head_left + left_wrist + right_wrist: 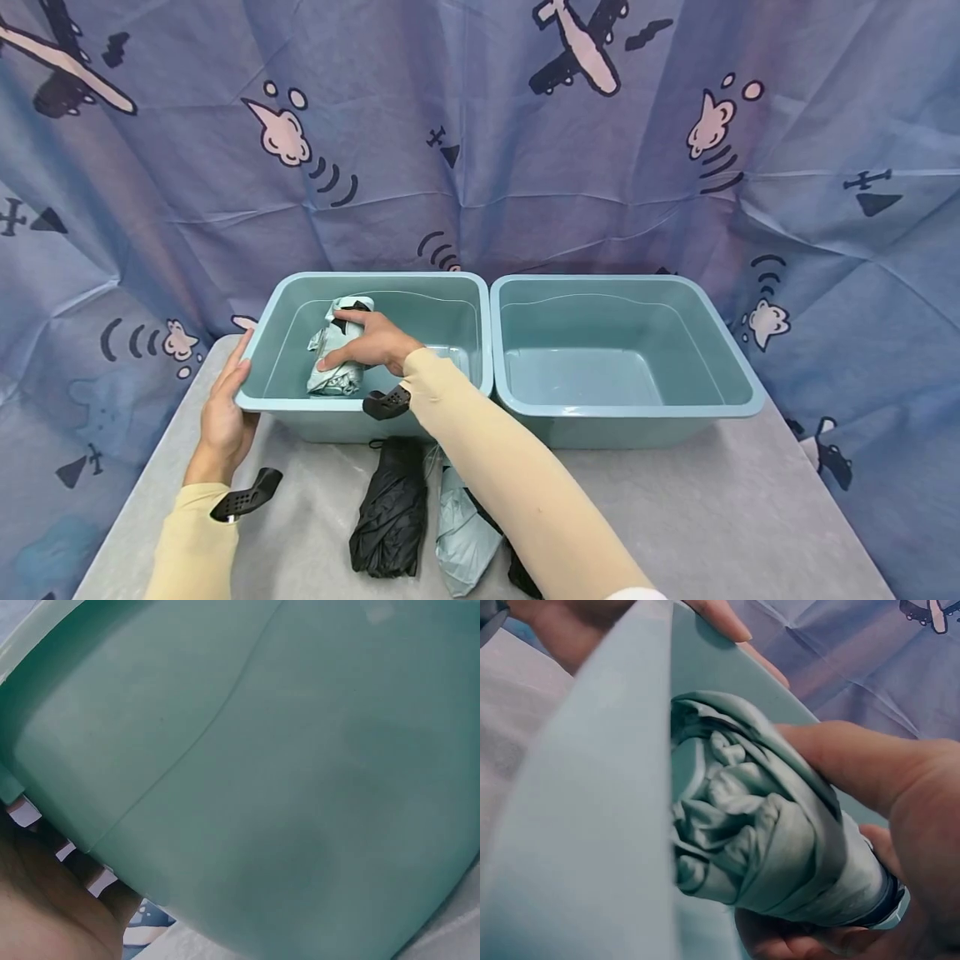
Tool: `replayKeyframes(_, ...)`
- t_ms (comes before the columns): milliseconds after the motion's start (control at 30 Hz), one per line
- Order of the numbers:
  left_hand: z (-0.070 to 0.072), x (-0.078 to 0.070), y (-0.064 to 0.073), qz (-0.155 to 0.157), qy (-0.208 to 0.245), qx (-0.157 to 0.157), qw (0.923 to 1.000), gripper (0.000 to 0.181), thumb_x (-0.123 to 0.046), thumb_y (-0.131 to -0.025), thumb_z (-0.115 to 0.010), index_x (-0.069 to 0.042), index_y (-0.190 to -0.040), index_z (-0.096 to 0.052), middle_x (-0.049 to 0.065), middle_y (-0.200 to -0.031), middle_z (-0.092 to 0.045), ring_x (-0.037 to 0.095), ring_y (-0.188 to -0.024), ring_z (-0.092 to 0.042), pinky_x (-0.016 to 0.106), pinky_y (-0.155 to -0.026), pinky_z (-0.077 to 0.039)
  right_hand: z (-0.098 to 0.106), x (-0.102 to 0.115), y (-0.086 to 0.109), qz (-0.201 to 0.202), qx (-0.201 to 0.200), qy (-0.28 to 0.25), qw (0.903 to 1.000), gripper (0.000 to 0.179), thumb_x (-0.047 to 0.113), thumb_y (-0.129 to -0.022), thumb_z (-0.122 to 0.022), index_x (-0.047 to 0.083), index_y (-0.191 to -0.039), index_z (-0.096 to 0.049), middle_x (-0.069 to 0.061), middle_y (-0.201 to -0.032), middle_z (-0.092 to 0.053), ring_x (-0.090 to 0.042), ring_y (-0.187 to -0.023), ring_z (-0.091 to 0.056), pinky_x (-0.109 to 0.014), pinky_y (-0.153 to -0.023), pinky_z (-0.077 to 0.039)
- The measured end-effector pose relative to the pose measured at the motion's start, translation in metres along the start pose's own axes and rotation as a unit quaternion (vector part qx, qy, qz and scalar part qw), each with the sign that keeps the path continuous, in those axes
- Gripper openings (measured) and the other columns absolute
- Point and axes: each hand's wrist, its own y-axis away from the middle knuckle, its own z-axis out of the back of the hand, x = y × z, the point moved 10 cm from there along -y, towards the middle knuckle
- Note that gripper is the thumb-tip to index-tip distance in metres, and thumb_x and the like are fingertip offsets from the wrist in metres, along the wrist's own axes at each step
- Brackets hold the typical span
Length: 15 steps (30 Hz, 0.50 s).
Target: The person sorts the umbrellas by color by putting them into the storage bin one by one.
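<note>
In the head view my right hand [375, 342] reaches into the left green plastic bin [420, 404] and grips a rolled pale green fabric bundle [333, 379]. Thumb and fingers lie on opposite sides of it. The right wrist view shows the bundle's [757, 832] gathered folds facing the camera and a dark band near its far end. My left hand [227, 417] rests against the bin's left side, its fairly straight fingers at the rim. In the left wrist view the bin wall [285, 765] hides part of those fingers.
A second green bin [630, 412] stands right beside the first. On the grey table [712, 517] in front lie a black fabric bundle [393, 517] and a pale green one [461, 533], with another dark item [521, 575] partly under my right forearm. A patterned blue curtain [465, 117] hangs behind.
</note>
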Motion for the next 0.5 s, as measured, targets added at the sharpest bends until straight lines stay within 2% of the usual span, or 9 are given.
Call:
replayKeyframes(67, 0.000, 0.000, 0.000, 0.000, -0.002, 0.003, 1.0000, 0.055, -0.032, -0.112, -0.026, -0.026, -0.165, -0.014, 0.002, -0.169, -0.013, 0.019, -0.146, -0.023, 0.023, -0.103, -0.032, -0.003, 0.000, -0.002, -0.003, 0.002, 0.008, 1.0000, 0.087, 0.011, -0.077, -0.090, 0.025, -0.152, -0.050, -0.006, -0.161, -0.034, -0.024, -0.137, -0.042, -0.035, -0.100, -0.045)
replayKeyframes(267, -0.002, -0.001, 0.001, 0.000, 0.002, 0.007, 1.0000, 0.054, -0.032, -0.112, -0.025, -0.025, -0.165, -0.014, 0.004, -0.170, -0.012, 0.021, -0.148, -0.021, 0.022, -0.104, -0.032, -0.009, -0.002, -0.009, -0.012, 0.007, 0.039, 0.9991, 0.086, 0.012, -0.078, -0.090, 0.024, -0.152, -0.050, -0.006, -0.162, -0.032, -0.025, -0.142, -0.038, -0.038, -0.105, -0.043)
replayKeyframes(500, -0.001, 0.001, 0.002, 0.006, -0.006, 0.001, 1.0000, 0.054, -0.031, -0.112, -0.025, -0.028, -0.165, -0.014, 0.004, -0.170, -0.012, 0.021, -0.149, -0.020, 0.021, -0.103, -0.033, -0.015, -0.004, -0.014, -0.021, 0.008, 0.058, 0.9980, 0.085, 0.014, -0.077, -0.090, 0.023, -0.152, -0.051, -0.007, -0.161, -0.035, -0.024, -0.132, -0.047, -0.036, -0.098, -0.047)
